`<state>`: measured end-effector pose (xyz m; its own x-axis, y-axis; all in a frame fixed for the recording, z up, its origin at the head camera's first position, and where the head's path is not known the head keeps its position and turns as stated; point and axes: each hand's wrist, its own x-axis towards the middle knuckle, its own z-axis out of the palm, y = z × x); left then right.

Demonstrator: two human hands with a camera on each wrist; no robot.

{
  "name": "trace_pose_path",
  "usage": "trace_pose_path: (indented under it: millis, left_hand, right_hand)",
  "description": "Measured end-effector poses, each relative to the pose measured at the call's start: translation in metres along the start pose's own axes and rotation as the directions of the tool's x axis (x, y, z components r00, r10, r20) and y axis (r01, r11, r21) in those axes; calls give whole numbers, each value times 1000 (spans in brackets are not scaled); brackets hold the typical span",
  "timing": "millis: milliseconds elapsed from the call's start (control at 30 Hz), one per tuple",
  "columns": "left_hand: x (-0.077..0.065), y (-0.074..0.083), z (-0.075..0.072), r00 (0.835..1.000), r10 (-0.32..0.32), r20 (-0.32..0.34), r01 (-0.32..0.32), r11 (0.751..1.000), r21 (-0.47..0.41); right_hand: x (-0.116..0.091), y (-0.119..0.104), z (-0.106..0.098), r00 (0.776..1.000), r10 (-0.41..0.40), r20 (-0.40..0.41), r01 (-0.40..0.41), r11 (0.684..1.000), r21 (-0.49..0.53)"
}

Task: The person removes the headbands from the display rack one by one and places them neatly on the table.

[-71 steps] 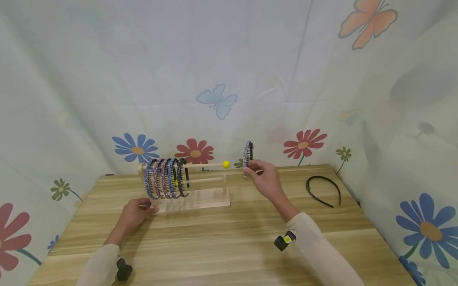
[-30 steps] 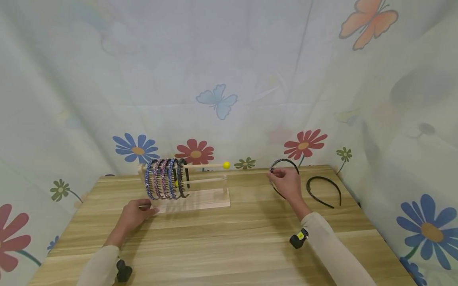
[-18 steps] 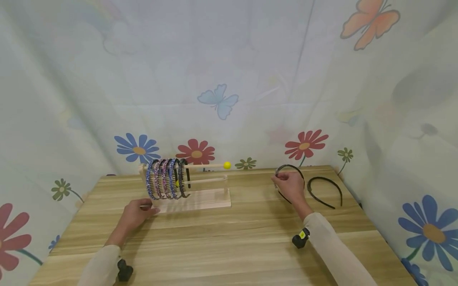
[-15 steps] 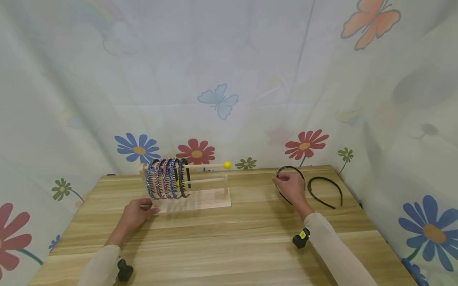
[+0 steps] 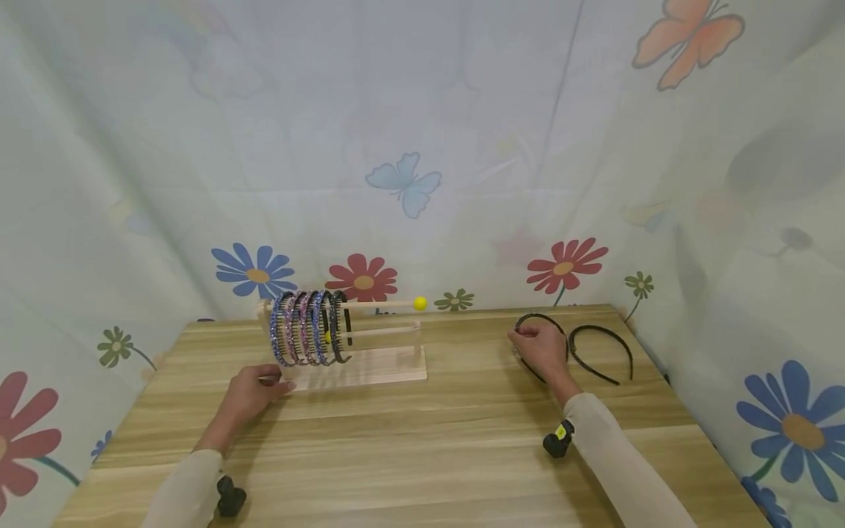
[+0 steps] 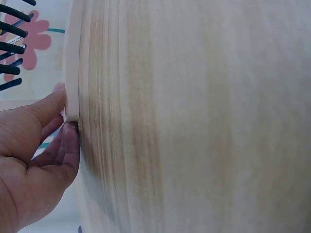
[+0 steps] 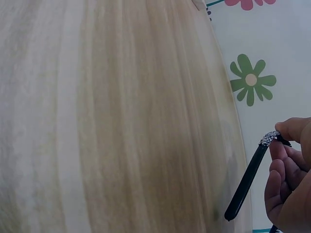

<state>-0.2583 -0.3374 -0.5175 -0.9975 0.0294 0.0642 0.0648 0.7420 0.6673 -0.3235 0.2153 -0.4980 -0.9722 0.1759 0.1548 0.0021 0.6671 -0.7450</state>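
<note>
My right hand (image 5: pixel 544 350) pinches a black toothed headband (image 7: pixel 247 182) with a silver rhinestone section, thumb and fingertips at the sparkly part. In the head view its loop shows at the table's right side, partly hidden behind the hand. My left hand (image 5: pixel 247 396) grips the near left corner of a wooden headband stand (image 5: pixel 389 367), the thumb along its base (image 6: pixel 73 63) and the fingers curled at its end. Several glittery headbands (image 5: pixel 304 330), blue, pink and black, hang on the stand's upper rod, bunched toward the left.
A plain black headband (image 5: pixel 614 335) lies on the wood-grain table (image 5: pixel 409 447), just right of the held one. The rod's right end carries a yellow ball (image 5: pixel 420 303). A floral curtain (image 5: pixel 462 110) hangs behind and beside the table.
My right hand has carried the headband from near the rod's end rightward and down toward the black headband, turning it from edge-on to an open loop. My left hand has stayed put.
</note>
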Motion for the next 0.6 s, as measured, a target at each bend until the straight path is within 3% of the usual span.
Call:
trace_pose_path:
  millis: [600]
  left_hand:
    - [1,-1,-2,1000,-12,9,11,1000,3]
  right_hand:
    - [2,5,3,998,43,35,-42,999,-12]
